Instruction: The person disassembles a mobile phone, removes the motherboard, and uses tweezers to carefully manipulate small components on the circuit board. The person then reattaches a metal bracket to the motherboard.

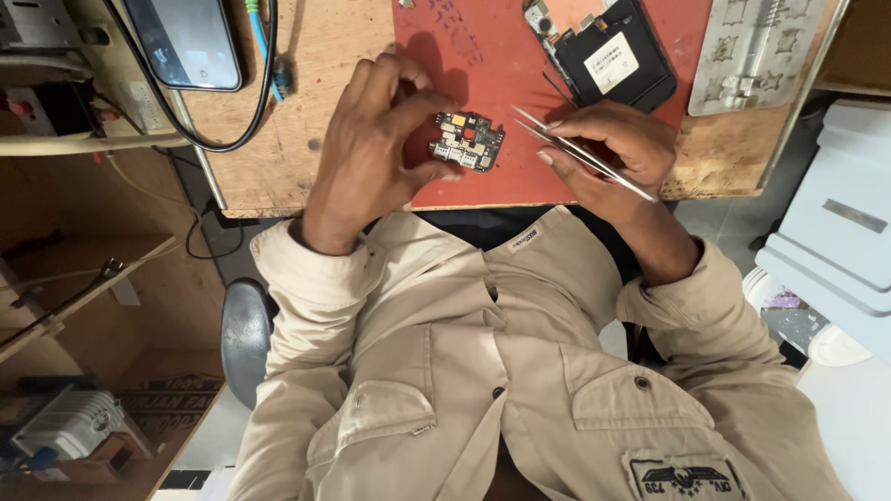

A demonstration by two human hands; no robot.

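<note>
My left hand (376,144) pinches a small phone circuit board (467,141) between thumb and fingers, just above a red mat (483,65) on a wooden bench. In my right hand (608,148) is a pair of metal tweezers (580,153), their tips pointing left toward the board and stopping a little short of it. An opened black phone body (613,56) with a white label lies on the mat beyond my right hand.
A grey metal stencil plate (756,51) rests at the bench's right end. A phone (186,37) with a dark screen and looping black cable (213,139) sit at the left. Shelves with clutter stand lower left, and a white cabinet (835,232) stands on the right.
</note>
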